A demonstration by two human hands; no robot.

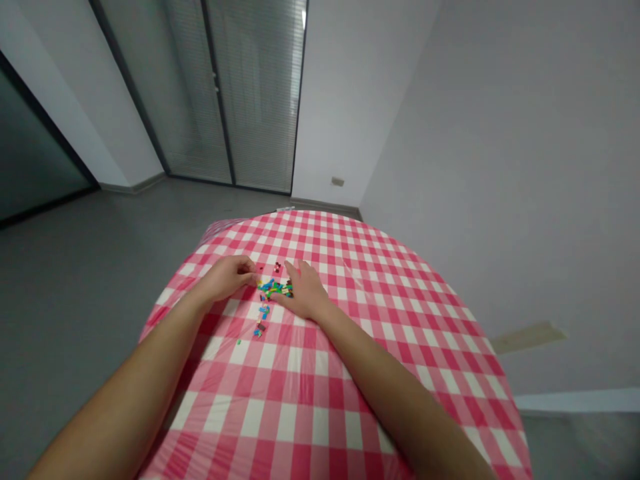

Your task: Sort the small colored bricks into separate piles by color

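Note:
A small heap of colourful toy bricks [275, 288], mostly blue, green and yellow, lies on the checked tablecloth between my hands. At its left edge my left hand [231, 276] has its fingers curled towards the thumb; whatever the fingertips hold, if anything, is too small to make out. My right hand [307, 291] rests against the heap's right side, fingers and thumb spread and partly covering it. Nearer to me are some blue bricks [264, 311], a small mixed cluster [259, 330] and one green piece [239, 342]. Beyond the heap sits a dark red and white cluster [277, 267].
The round table wears a red-and-white checked cloth [310, 413], wrinkled near the front. A white wall [500, 167] rises close on the right. Glass doors with blinds [255, 100] stand beyond the far edge, and grey floor [75, 300] shows on the left.

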